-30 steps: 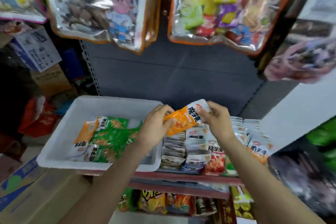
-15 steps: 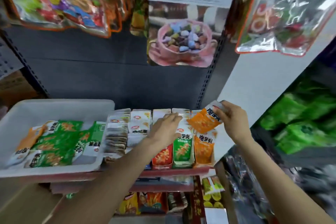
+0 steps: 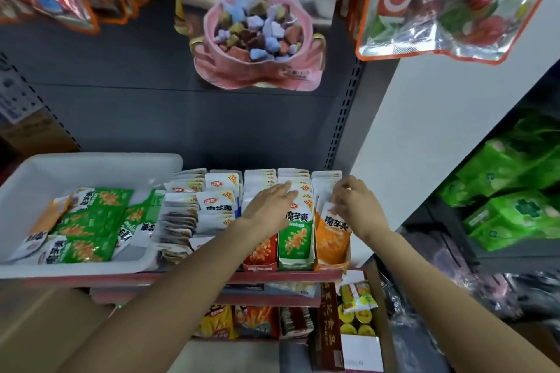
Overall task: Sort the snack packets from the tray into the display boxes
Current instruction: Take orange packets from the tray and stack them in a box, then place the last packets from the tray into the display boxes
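On the red-edged shelf (image 3: 291,276), a row of cardboard display boxes (image 3: 295,265) stands packed with upright packets, just right of a white plastic tray (image 3: 91,165). Right hand (image 3: 356,207): fingers curled over the top edge of an orange-and-white foil snack packet (image 3: 331,235), which sits at the front of the rightmost, orange box. Left hand (image 3: 268,209): fingers straight, lying flat on the white packet tops of the neighbouring rows, gripping nothing. Green-and-white packets (image 3: 88,222) lie loose in the tray, one orange among them. Clear bags of sweets (image 3: 448,3) hang overhead.
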